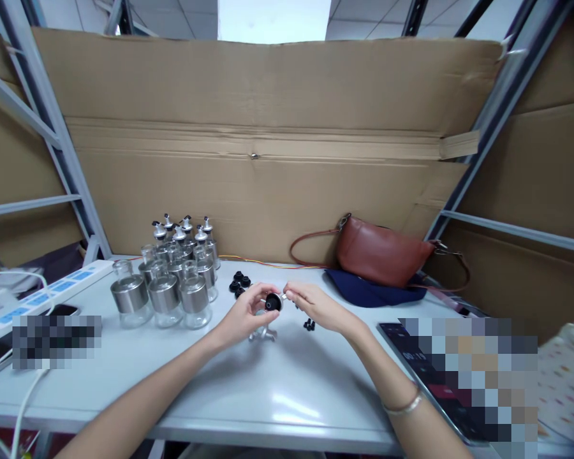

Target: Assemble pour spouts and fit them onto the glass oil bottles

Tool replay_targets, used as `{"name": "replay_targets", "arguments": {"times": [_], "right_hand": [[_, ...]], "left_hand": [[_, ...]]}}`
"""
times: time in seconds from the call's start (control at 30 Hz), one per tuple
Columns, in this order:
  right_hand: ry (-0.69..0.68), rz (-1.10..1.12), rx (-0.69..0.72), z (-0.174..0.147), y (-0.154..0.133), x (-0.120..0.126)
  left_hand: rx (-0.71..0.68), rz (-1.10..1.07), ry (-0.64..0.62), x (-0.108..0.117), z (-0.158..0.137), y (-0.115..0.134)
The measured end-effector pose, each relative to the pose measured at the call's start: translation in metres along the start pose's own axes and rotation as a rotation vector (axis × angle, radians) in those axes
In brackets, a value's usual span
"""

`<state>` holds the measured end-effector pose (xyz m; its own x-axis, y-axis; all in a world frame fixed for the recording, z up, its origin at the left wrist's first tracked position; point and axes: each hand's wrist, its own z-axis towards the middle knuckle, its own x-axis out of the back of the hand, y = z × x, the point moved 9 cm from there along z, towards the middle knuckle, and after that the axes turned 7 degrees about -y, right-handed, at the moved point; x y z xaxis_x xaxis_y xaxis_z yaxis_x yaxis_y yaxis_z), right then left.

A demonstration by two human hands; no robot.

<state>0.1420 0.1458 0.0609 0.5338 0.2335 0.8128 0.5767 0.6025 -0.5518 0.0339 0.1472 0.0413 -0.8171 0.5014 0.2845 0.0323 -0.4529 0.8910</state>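
Above the middle of the table, my left hand (243, 313) is closed around a metal pour spout (273, 302), whose round black underside faces me. The fingers of my right hand (318, 307) are pinched at the spout's narrow silver end, from the right. Under my left hand lie more silver spout pieces (266, 334), partly hidden by it. Several black rubber stoppers (239, 280) sit behind my left hand. A few small black caps (309, 324) lie beneath my right hand.
Glass bottles with metal bands (164, 294) stand at the left; the rear ones carry spouts (187, 223). A power strip (52, 294) runs along the left edge. A brown bag (382, 252) rests on a navy cap (363, 290). A tablet (425, 370) lies at right.
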Motion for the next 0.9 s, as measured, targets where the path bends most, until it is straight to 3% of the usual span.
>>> {"name": "replay_targets", "arguments": {"times": [0.3,0.53,0.63,0.77,0.9], "right_hand": [[0.083,-0.064,-0.025,0.002,-0.001,0.002],[0.186,-0.14,-0.047,0.004,-0.005,0.007],[0.21,-0.167,-0.031,0.004,-0.008,0.008],[0.253,-0.169,-0.027,0.003,-0.008,0.01],[0.278,-0.135,-0.026,0.003,-0.008,0.013]], "left_hand": [[-0.096,0.198,-0.02,-0.007,-0.003,0.015],[-0.361,0.697,-0.086,-0.02,-0.014,0.034],[-0.406,0.853,-0.076,-0.022,-0.016,0.032],[-0.394,0.802,-0.002,-0.016,-0.015,0.036],[-0.201,0.597,0.059,-0.005,-0.011,0.029]]}}
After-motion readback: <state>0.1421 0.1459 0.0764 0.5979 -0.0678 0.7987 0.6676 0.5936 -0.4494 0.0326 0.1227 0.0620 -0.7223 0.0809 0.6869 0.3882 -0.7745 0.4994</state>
